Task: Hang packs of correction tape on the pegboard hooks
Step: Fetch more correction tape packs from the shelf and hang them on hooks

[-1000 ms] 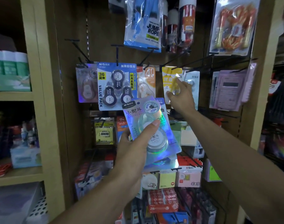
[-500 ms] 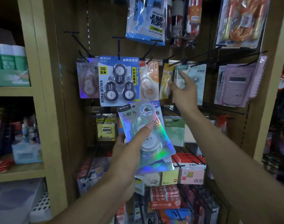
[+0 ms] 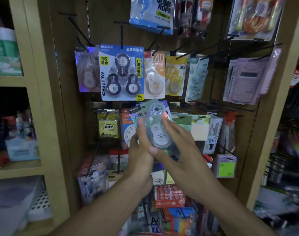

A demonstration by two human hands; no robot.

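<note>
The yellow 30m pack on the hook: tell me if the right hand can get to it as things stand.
Probably yes. The yellow 30m pack hangs at the front of its hook with nothing before it, but the right hand is on the holographic pack and must let go first.

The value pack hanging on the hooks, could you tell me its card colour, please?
Blue and white, on the value pack, in the head view.

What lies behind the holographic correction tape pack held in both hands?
Behind the holographic correction tape pack, another blue-edged pack peeks out; an orange clock card hangs behind. The rest is covered.
</note>
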